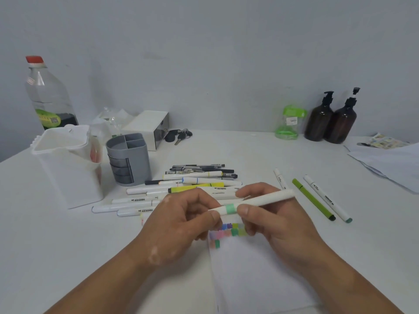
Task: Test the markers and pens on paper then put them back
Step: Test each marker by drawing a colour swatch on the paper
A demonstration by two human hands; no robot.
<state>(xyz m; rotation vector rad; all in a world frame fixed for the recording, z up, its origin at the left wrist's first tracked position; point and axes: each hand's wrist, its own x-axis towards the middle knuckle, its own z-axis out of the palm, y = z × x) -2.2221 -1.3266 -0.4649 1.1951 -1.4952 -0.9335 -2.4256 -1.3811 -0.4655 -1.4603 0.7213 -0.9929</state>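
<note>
**Hands on the marker cap**

Head view: 1 white marker point(263, 199) is held just over the paper point(249, 279), above the colour squares point(226, 232). The left hand point(181, 220) pinches its cap end point(222, 210). The right hand point(272, 214) pinches the body. I think this is the cap step. Move the cap straight along the marker and hold it tight.

I count one held white marker point(256, 201), three loose pens point(313, 199) at right, two brown pump bottles point(318, 122), one grey organizer point(129, 159), one white bin point(68, 173) and one green jar point(289, 123).
</note>
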